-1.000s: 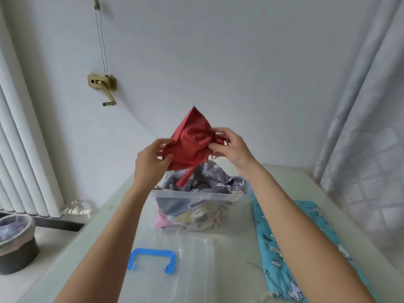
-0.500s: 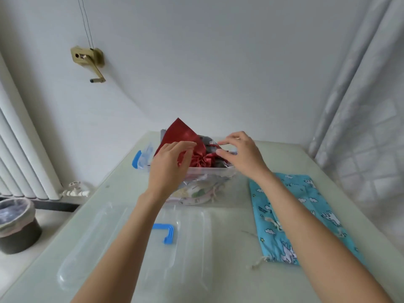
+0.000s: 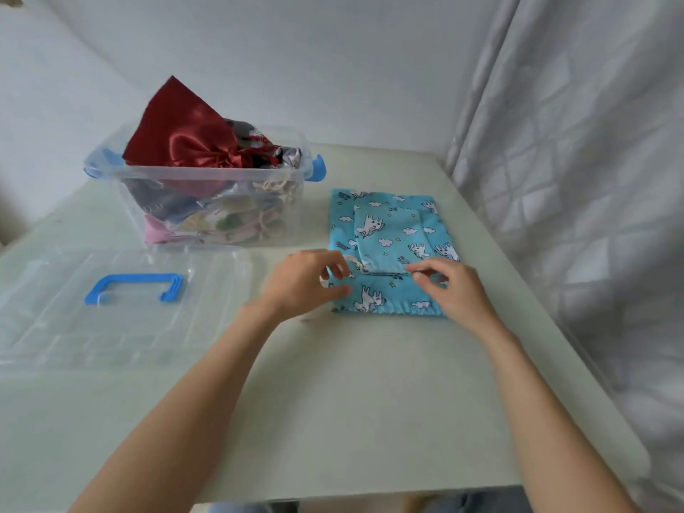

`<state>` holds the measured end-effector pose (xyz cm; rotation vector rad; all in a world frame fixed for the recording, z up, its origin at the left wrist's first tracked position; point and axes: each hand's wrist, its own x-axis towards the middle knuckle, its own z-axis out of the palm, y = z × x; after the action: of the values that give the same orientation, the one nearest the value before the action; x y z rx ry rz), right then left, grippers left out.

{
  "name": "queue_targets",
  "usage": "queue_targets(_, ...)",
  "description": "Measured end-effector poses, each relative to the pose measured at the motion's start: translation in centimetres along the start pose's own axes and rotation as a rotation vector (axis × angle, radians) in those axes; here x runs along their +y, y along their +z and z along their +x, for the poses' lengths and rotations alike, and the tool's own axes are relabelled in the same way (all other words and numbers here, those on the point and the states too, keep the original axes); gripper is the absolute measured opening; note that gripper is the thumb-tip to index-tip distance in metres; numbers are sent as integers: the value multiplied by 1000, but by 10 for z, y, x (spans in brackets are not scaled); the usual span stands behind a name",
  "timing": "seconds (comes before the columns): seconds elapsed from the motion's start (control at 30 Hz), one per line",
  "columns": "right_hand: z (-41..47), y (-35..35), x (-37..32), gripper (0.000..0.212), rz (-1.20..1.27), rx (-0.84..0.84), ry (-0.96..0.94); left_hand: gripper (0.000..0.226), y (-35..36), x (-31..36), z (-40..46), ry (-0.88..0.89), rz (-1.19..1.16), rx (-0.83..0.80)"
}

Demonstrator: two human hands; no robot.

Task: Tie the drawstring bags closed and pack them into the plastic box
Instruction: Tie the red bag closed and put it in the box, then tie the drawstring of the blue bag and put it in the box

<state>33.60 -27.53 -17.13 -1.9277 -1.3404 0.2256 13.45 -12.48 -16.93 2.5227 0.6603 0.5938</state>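
The red satin drawstring bag (image 3: 185, 138) lies tied on top of several other bags in the clear plastic box (image 3: 292, 201), its corner sticking up above the rim. To the right of the box, a small blue unicorn-print bag (image 3: 388, 231) lies flat on a larger one of the same print (image 3: 385, 299). My left hand (image 3: 307, 283) is at the bags' left edge, fingers loosely curled beside a white cord (image 3: 353, 261). My right hand (image 3: 449, 286) rests on the larger bag, its fingertips at the small bag's near edge. Neither hand plainly holds anything.
The box's clear lid (image 3: 55, 320) with a blue handle (image 3: 137, 288) lies flat on the pale table (image 3: 333, 401) at the left. A white curtain (image 3: 573, 179) hangs along the table's right side. The table's front edge runs close to me.
The red bag went from my raised hands down into the box and was let go. Both hands then moved right and toward me onto the blue bags.
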Motion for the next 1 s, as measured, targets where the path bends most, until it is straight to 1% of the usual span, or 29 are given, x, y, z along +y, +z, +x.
queue_targets(0.1,-14,-14,23,16,-37,67,22,30,-5,-5,-8,1,74,-91)
queue_targets(0.17,-15,-20,31,18,-73,92,43,36,-9,-6,-8,-31,89,-162)
queue_targets(0.27,-13,-19,37,22,-129,72,104,33,0,-5,-8,-99,85,-232)
queue_targets(0.33,-11,-14,39,23,-165,87,136,28,8,-5,-8,-122,127,-188)
queue_targets(0.4,-3,-12,41,25,-251,145,170,32,12,-4,-6,-125,157,-132)
queue_targets(0.43,2,-10,40,27,-313,155,191,36,11,-4,-5,-126,133,-103)
queue_targets(0.5,15,-10,37,30,-451,112,210,35,11,1,0,-109,37,8)
queue_targets(0.57,29,-11,34,30,-517,25,228,22,12,7,14,-46,43,99)
queue_targets(0.6,35,-11,33,30,-521,-21,235,22,14,10,22,-26,100,98)
queue_targets(0.63,38,-11,32,29,-506,-50,246,26,16,12,30,-28,172,61)
queue_targets(0.7,39,-10,34,24,-455,-23,262,32,23,11,43,-98,266,-61)
queue_targets(0.73,36,-10,36,21,-428,13,266,31,26,11,48,-144,278,-97)
queue_targets(0.8,27,-9,37,17,-381,61,265,21,31,6,49,-203,245,-73)
queue_targets(0.87,21,-13,37,15,-353,99,231,18,33,2,43,-197,171,2)
queue_targets(0.93,17,-20,36,15,-311,169,166,21,34,-5,37,-160,24,68)
queue_targets(1.0,15,-22,32,18,-252,215,103,22,27,-8,33,-152,-201,179)
